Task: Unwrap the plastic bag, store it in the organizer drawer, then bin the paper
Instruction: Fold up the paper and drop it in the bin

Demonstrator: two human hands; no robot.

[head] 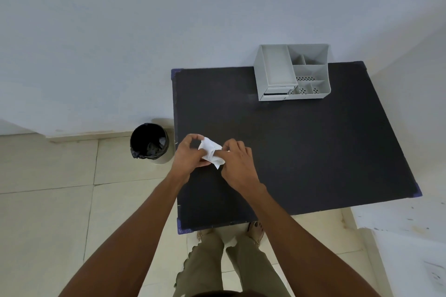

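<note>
A crumpled white paper bundle sits between both hands, just above the left part of the black table. My left hand grips its left side with thumb and fingers curled. My right hand pinches its right side. Whether a plastic bag lies inside the paper is hidden. The grey desk organizer stands at the table's far edge, its small drawer at the front left looking slightly pulled out. A round bin with a black liner stands on the floor left of the table.
A white wall runs behind the table and bin. Pale floor tiles spread to the left. A white ledge sits at the right, near the table's corner. My legs and feet stand at the table's near edge.
</note>
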